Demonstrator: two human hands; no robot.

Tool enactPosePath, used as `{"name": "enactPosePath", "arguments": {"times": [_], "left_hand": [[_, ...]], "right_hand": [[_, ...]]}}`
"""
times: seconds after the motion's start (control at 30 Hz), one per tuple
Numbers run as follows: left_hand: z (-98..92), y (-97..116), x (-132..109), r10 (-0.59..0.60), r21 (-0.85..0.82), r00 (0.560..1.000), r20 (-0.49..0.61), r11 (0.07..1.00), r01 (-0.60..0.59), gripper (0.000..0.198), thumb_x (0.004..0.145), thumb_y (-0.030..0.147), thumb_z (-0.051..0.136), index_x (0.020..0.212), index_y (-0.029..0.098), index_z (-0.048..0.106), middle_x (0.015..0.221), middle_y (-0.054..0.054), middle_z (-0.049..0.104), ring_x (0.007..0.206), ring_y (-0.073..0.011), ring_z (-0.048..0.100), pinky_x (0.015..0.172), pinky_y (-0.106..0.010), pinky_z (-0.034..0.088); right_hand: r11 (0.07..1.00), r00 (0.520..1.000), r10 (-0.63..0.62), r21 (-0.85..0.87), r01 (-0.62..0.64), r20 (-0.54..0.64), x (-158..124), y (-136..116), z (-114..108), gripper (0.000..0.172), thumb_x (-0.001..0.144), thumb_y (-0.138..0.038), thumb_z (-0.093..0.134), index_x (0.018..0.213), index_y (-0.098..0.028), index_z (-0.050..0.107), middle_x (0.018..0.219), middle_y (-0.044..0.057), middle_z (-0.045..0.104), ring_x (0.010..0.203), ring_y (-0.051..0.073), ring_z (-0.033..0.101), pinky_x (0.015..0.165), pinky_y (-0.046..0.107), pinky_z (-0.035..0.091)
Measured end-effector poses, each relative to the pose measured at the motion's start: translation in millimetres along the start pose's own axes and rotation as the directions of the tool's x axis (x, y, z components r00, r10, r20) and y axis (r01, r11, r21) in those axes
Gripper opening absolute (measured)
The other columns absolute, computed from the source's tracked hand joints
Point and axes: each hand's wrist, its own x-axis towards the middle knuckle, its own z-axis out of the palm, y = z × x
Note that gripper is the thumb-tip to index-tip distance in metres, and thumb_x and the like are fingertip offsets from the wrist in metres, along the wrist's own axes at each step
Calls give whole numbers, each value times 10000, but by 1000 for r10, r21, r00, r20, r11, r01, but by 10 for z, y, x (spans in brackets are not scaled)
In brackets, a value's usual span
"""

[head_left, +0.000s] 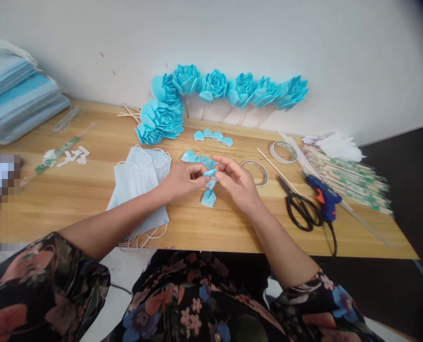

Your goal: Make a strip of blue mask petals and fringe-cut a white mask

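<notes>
Between the fingertips of my left hand (184,180) and my right hand (236,179) is a small blue fabric petal (210,174), pinched from both sides above the table. Just below it lies another folded blue petal (208,198). A row of blue petals (193,156) sits behind my hands, partly hidden by them. Farther back, several more petals (213,135) form a short arc. Blue face masks (140,171) with white ear loops are stacked beside and under my left forearm.
Finished blue flowers (214,86) on sticks lean along the wall. At right are tape rolls (283,152), black scissors (298,204), a blue glue gun (323,194) and wrapped chopsticks (353,178). Packed masks (15,99) stand at far left. The table (232,232) ends near my body.
</notes>
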Motion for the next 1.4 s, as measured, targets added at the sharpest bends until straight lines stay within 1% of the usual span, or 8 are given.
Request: {"name": "enactPosePath", "arguments": {"times": [0.23, 0.4, 0.5, 0.6, 0.83, 1.03, 1.27, 1.4], "left_hand": [[53, -72, -12, 35, 103, 999, 18, 994, -37, 217, 803, 332, 603, 677, 156, 611, 611, 22, 548, 592, -95, 451, 553, -216, 348], [7, -58, 8, -5, 0, 1000, 21, 1000, 5, 236, 796, 366, 646, 692, 154, 637, 605, 26, 555, 580, -92, 456, 558, -223, 349], [-11, -14, 9, -11, -64, 999, -40, 998, 9, 245, 792, 370, 660, 681, 154, 625, 596, 39, 527, 565, -80, 425, 558, -224, 334], [-19, 14, 9, -8, -99, 998, -62, 995, 2, 245, 789, 369, 667, 677, 155, 624, 611, 38, 539, 571, -78, 428, 573, -228, 348], [-77, 35, 26, -93, -117, 994, -59, 989, 86, 383, 850, 512, 617, 700, 160, 648, 622, 9, 576, 573, -94, 467, 546, -233, 360], [-32, 15, 16, -37, -133, 999, -23, 991, 33, 227, 779, 374, 678, 744, 151, 649, 668, 24, 572, 616, -85, 453, 596, -232, 353], [-31, 26, 6, -33, -114, 998, -54, 993, 27, 220, 781, 368, 668, 719, 164, 615, 630, 37, 530, 611, -95, 448, 599, -241, 363], [-39, 42, -1, -44, -110, 998, -41, 993, 40, 251, 808, 385, 656, 703, 160, 626, 610, 32, 532, 593, -90, 452, 575, -232, 361]], "right_hand": [[1000, 999, -2, -13, 1, -48, -1, 27, 19, 295, 861, -316, 677, 1145, -234, 689, 813, -12, 642, 725, 123, 585, 685, 287, 498], [998, 993, 53, 34, -50, -105, 14, 37, -24, 317, 912, -439, 628, 1159, -250, 687, 849, 9, 691, 753, 145, 622, 724, 321, 531], [995, 995, 65, 79, -59, -77, 15, 35, -24, 341, 928, -470, 602, 1191, -263, 667, 897, 15, 689, 791, 150, 638, 760, 337, 547], [998, 998, 53, 46, -51, -42, 18, 35, -12, 364, 870, -405, 679, 1203, -262, 650, 870, 0, 651, 790, 146, 616, 758, 331, 537], [999, 993, 36, 11, -35, -115, 40, 43, -19, 351, 833, -273, 661, 1183, -245, 635, 832, -18, 619, 766, 133, 590, 748, 315, 512], [1000, 997, 23, -3, -23, -78, 35, 69, -14, 371, 847, -278, 663, 1215, -261, 627, 840, -17, 620, 775, 136, 596, 739, 313, 511], [997, 996, 63, 48, -60, -68, 17, 57, -17, 348, 903, -363, 609, 1237, -263, 620, 885, 1, 667, 779, 149, 632, 782, 351, 540], [999, 998, 48, 26, -47, -48, 19, 35, -6, 396, 851, -337, 670, 1234, -253, 613, 872, -4, 653, 785, 145, 613, 736, 322, 528]]}}
